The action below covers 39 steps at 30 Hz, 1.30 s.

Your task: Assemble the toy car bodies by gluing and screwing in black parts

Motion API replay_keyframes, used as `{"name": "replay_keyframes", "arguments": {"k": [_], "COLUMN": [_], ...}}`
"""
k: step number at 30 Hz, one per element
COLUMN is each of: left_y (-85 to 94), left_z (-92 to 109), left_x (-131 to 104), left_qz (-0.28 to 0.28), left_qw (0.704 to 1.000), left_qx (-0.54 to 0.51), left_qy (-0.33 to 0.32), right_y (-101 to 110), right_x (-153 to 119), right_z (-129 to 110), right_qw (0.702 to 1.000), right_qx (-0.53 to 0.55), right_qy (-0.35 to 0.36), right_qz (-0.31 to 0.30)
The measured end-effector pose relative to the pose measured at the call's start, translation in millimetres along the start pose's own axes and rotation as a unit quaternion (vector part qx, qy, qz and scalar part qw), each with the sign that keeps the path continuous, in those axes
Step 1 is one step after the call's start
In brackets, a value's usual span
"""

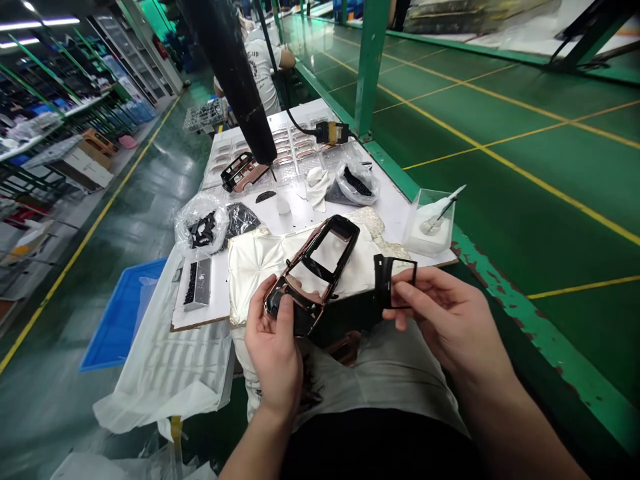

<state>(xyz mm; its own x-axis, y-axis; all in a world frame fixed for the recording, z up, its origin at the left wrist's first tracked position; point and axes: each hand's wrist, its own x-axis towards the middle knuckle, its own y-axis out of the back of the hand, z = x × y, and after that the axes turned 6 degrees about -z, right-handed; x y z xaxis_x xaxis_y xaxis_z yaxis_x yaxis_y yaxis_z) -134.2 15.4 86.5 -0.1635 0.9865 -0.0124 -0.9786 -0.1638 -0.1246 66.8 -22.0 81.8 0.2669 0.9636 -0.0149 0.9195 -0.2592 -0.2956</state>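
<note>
Over the near edge of a white table (389,217), I see a little car shell (319,269) by a shiny white pad (255,260). The left hand (275,340) is curled round its near end, thumb on top. The right hand (445,313) pinches a thin black frame (383,277), apart from the shell. The shell looks light, hard and maybe slippery. Its skinny window bars might snap, so the chunky near end seems best to hold. The frame may bend or crack; pinch it softly.
</note>
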Motion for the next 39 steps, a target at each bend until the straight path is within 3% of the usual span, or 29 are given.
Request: {"name": "replay_keyframes", "arguments": {"k": [5, 11, 14, 20, 23, 26, 29, 32, 35, 39], "left_y": [-19.0, -32.7, -25.7, -2.3, 4.7, 7.4, 6.1, 4.1, 3.7, 3.7], "left_z": [1.4, -33.2, -40.4, -26.6, -23.7, -25.5, -26.1, -24.5, -24.3, -27.3], "left_x": [-9.1, -8.4, 2.7, 32.0, 27.7, 11.7, -2.4, -7.6, -7.0, -3.9], "left_qz": [-0.045, -0.056, -0.041, -0.032, -0.067, -0.116, -0.130, -0.117, -0.102, -0.089], "left_qw": [0.993, 0.993, 0.996, 0.997, 0.994, 0.987, 0.978, 0.968, 0.961, 0.950], "left_qx": [-0.105, -0.100, -0.075, -0.066, -0.080, -0.092, -0.135, -0.177, -0.198, -0.246], "left_qy": [0.017, 0.026, 0.003, 0.005, 0.026, 0.060, 0.096, 0.136, 0.163, 0.170], "right_y": [0.3, 1.4, -0.4, -4.2, -7.2, -15.0, -28.3, -43.5, -56.9, -72.2], "right_x": [5.7, 11.0, 10.3, 12.6, 15.7, 20.6, 29.5, 42.6, 54.6, 61.2], "right_z": [-19.3, -31.1, -28.3, -16.5, -17.2, -30.1, -48.2, -56.5, -52.0, -41.5], "right_qw": [1.000, 0.993, 0.990, 0.986, 0.986, 0.977, 0.937, 0.858, 0.778, 0.706], "right_qx": [0.027, 0.078, 0.085, 0.084, 0.033, -0.088, -0.249, -0.397, -0.499, -0.593], "right_qy": [0.000, -0.075, -0.092, -0.108, -0.098, -0.023, 0.101, 0.204, 0.213, 0.181], "right_qz": [-0.005, -0.054, -0.064, -0.095, -0.132, -0.192, -0.225, -0.255, -0.317, -0.343]}}
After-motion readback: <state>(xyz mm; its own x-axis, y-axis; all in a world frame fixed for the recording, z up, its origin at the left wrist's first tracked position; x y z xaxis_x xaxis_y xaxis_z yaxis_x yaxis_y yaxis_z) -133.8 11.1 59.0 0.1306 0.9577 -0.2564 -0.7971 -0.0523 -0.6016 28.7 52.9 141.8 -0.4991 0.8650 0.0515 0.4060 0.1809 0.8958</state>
